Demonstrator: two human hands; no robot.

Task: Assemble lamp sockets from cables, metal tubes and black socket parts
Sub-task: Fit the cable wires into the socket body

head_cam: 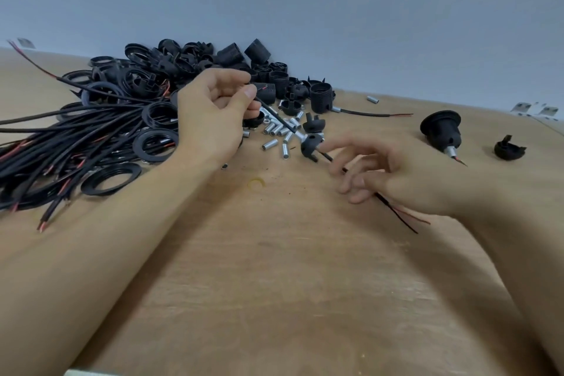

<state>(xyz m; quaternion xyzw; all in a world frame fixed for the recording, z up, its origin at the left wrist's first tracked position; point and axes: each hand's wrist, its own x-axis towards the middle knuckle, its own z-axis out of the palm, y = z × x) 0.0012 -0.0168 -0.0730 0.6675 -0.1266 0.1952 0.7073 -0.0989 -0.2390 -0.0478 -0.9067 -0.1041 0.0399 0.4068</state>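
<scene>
Plywood tabletop (274,284) fills the near view under a plain grey-blue wall, and we see our two bare forearms reaching forward across it. Nearest us, our right hand (396,180) hovers low over the wood, its fingers loosely curled around the lower run of a black cable (331,160); the image is blurred there, so we cannot tell how firmly it is held. The cable's bare red and black ends trail out behind that hand toward us. From there the cable runs up and to the left in a straight diagonal, passing through a small black socket cap (311,145) and a short metal tube (299,134) threaded on it midway between the hands. Farther off, our left hand (219,107) pinches the cable's upper end between thumb and forefinger, with the other fingers curled in. So the cable's long axis lies slantwise from near right to far left, and the cap sits closer to the right hand, which we judge best placed to slide it along. Beyond lie loose metal tubes (274,130), a bundle of cables (61,143) at left, a heap of black socket parts (195,67), and a finished socket (441,128) at far right.
</scene>
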